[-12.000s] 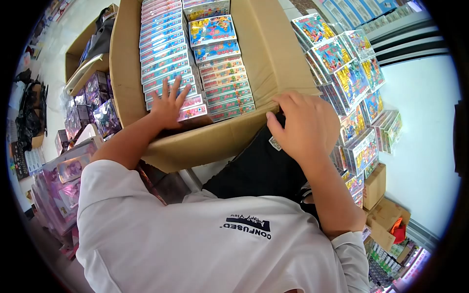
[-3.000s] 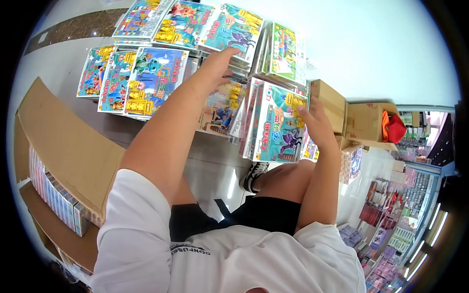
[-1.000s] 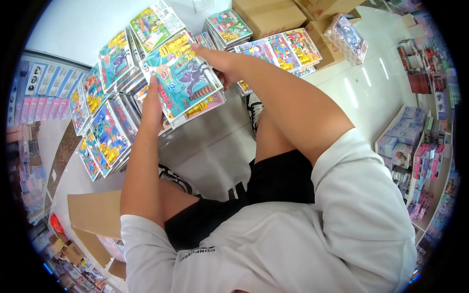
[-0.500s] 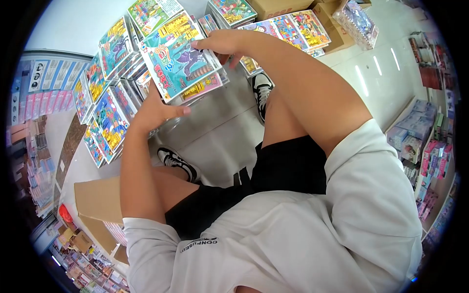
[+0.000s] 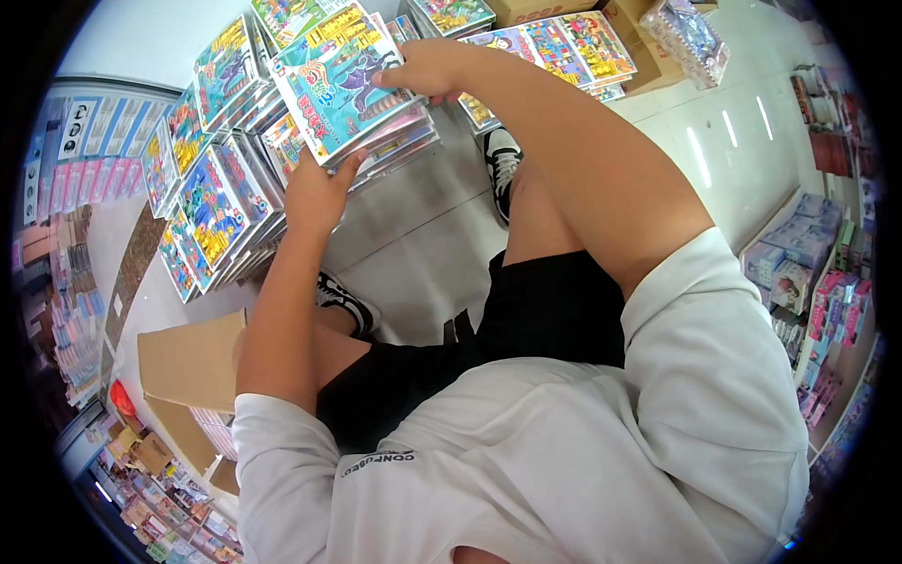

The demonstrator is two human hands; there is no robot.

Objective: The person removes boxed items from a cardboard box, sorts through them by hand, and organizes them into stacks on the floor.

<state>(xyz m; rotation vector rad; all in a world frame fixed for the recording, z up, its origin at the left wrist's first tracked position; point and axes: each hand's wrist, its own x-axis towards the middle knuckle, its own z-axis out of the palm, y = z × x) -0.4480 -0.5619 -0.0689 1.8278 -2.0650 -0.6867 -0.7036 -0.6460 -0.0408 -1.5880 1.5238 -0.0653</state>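
A teal game box with a purple creature and yellow lettering lies on top of a stack, tilted slightly. My right hand holds its right edge, thumb on the cover and the other fingers mostly hidden beneath. At its lower corner is my left hand, thumb and fingers closed about the corner, with the fingertips partly hidden. Under the teal box, a pink-edged box and several clear-sided boxes stick out. More stacked boxes stand close by on the left.
Three-picture boxes lie at the upper right beside cardboard cartons and a clear-wrapped box. An open carton stands at the lower left. My shoes are on the tiled floor. Shelves line the right side.
Since half a second ago, my left hand has moved up and right to the box's lower corner, its thumb now against it. Earlier views faced the large carton, then these stacks.
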